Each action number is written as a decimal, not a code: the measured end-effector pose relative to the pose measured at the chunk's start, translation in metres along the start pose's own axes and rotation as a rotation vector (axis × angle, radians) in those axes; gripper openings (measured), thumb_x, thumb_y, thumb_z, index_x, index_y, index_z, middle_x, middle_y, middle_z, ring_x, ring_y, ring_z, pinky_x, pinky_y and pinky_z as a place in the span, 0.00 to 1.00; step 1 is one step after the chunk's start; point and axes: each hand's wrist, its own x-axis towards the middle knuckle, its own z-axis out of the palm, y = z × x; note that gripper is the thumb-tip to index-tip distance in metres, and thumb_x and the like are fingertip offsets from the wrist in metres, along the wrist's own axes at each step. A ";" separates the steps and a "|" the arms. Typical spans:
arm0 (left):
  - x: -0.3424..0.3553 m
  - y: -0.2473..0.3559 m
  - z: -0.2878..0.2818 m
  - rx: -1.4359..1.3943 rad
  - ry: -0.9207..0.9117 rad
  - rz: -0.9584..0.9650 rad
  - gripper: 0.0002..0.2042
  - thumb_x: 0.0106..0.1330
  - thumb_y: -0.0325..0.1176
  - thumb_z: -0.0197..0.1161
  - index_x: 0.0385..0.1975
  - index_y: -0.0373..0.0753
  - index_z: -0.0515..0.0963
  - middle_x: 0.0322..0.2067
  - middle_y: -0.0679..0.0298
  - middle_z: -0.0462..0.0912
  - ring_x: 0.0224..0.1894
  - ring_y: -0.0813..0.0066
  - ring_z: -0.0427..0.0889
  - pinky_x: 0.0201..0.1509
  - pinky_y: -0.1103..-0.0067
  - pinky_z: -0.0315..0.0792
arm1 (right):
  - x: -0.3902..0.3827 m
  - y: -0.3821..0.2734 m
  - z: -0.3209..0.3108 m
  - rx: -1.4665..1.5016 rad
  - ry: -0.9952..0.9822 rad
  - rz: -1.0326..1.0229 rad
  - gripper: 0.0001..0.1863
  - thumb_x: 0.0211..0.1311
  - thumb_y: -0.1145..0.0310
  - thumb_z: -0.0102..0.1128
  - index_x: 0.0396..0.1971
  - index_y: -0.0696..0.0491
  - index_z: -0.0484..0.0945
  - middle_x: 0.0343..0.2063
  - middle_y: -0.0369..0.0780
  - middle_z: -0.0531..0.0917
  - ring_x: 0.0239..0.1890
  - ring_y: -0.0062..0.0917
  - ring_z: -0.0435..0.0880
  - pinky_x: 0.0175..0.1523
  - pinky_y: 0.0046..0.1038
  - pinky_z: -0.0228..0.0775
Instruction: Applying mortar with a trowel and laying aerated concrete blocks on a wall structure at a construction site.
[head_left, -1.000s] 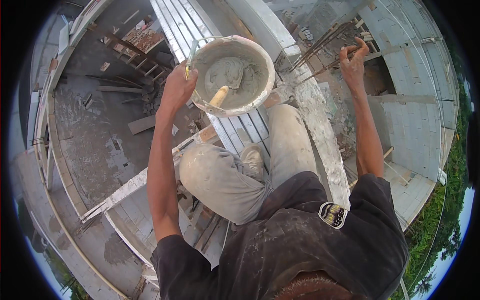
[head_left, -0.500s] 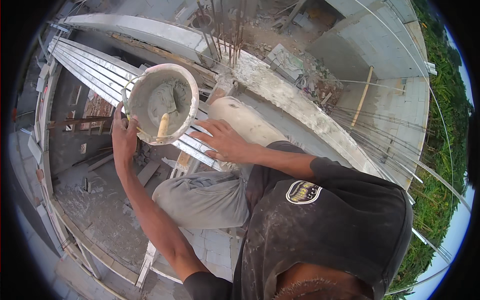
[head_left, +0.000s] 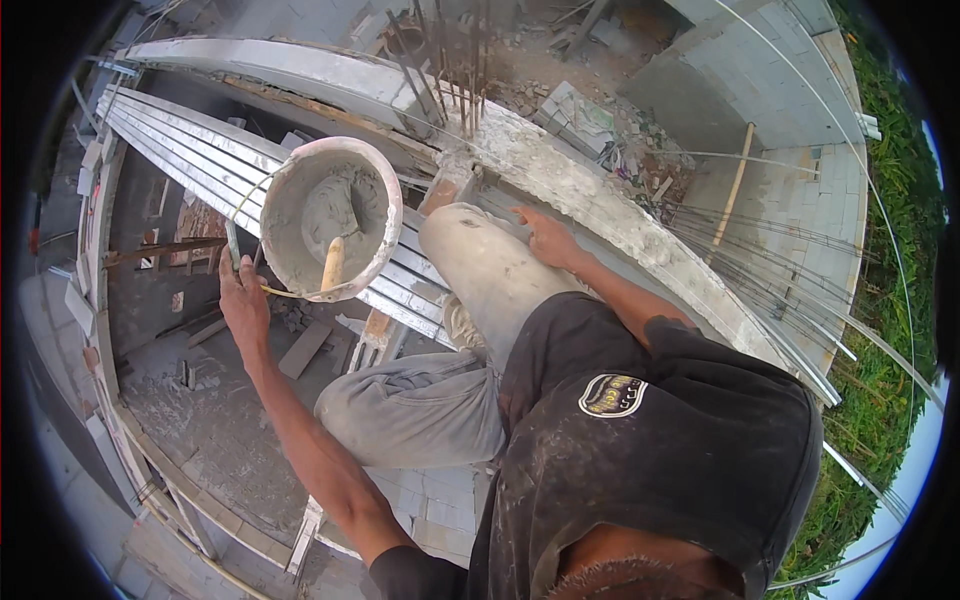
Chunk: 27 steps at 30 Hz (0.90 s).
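A round bucket of grey mortar rests on a bundle of long metal bars. A trowel with a wooden handle stands in the mortar. My left hand grips the bucket's wire handle at its lower left rim. My right hand lies flat on my right knee, next to a concrete beam, holding nothing. I sit high up, in grey trousers and a dark shirt.
Rusty rebar sticks up from the beam behind the bucket. Block walls and rubble lie below to the right, a dusty floor with scraps far below to the left. Grass borders the right edge.
My right hand came off the rebar at the far beam and settled on my knee. My left hand stayed on the bucket's handle. The view swung round to the left.
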 end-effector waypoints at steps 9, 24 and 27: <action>-0.011 0.034 -0.005 -0.245 -0.135 0.060 0.26 0.67 0.36 0.55 0.64 0.35 0.63 0.29 0.57 0.79 0.34 0.72 0.78 0.44 0.76 0.70 | 0.026 -0.143 -0.099 0.359 0.558 -0.332 0.20 0.65 0.72 0.55 0.57 0.50 0.71 0.48 0.38 0.80 0.42 0.21 0.80 0.46 0.25 0.72; -0.051 0.107 0.026 0.082 -0.755 0.479 0.28 0.67 0.38 0.56 0.68 0.49 0.60 0.69 0.50 0.53 0.69 0.50 0.57 0.73 0.64 0.51 | 0.006 -0.229 -0.102 0.276 0.403 -0.736 0.14 0.61 0.79 0.56 0.48 0.56 0.77 0.39 0.38 0.82 0.37 0.22 0.81 0.46 0.26 0.72; -0.032 0.097 0.014 -0.084 -0.564 0.468 0.26 0.67 0.37 0.56 0.66 0.44 0.62 0.64 0.47 0.63 0.66 0.53 0.64 0.70 0.66 0.57 | 0.033 -0.268 -0.108 0.178 0.422 -0.773 0.17 0.59 0.79 0.57 0.50 0.55 0.76 0.43 0.41 0.80 0.41 0.27 0.80 0.48 0.29 0.71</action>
